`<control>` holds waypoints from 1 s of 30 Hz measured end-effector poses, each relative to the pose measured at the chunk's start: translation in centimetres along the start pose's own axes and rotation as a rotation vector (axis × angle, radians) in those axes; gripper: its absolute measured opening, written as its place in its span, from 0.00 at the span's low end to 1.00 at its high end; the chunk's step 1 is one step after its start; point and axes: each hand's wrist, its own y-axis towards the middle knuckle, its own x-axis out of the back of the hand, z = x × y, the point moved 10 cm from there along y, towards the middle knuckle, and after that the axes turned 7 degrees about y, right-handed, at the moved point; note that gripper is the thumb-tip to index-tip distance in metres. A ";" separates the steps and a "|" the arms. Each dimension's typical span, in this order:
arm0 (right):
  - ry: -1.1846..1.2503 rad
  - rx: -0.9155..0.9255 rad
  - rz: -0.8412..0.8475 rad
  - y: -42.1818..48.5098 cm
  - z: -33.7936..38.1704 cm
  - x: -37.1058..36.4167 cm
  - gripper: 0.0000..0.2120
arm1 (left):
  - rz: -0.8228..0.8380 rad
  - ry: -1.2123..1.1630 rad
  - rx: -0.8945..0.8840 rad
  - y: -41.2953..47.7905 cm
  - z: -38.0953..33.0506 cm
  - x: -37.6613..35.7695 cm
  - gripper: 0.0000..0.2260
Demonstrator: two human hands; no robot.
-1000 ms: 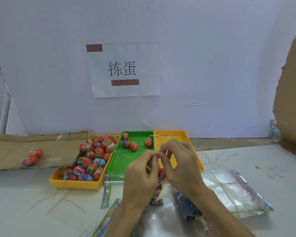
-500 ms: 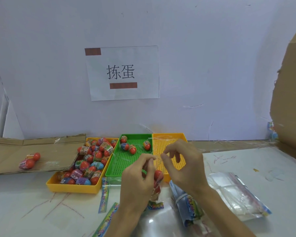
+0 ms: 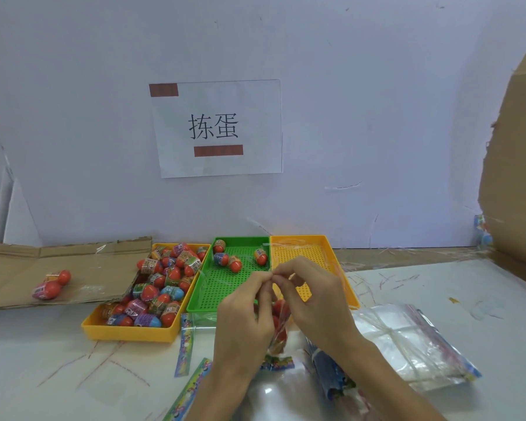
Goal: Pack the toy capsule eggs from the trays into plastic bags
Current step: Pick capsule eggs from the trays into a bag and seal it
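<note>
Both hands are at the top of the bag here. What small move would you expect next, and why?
Probably finishing the closure: the left hand and right hand both pinch the mouth of the clear bag, which hangs between them with red eggs inside. Setting it aside likely follows.

1. Left hand [image 3: 246, 317]: back toward the camera, fingers curled, thumb and forefinger pinching the top edge of the plastic bag [image 3: 279, 328].
2. Right hand [image 3: 313, 299]: at 3 o'clock of the left hand, fingertips meeting it, pinching the same edge.
3. Forearms: bare; the left enters from 6 o'clock, the right from 5 o'clock.
</note>
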 end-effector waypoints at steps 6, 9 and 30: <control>-0.005 -0.021 -0.008 -0.1 -0.2 0.2 0.04 | 0.018 0.009 -0.021 0.0 -0.4 -0.1 0.10; -0.009 -0.023 -0.010 -0.1 -0.1 0.3 0.04 | 0.020 0.017 -0.027 0.0 -0.5 -0.1 0.10; 0.049 -0.389 -0.083 -0.2 -4.1 1.3 0.18 | -0.141 -0.152 0.252 0.4 2.1 1.7 0.12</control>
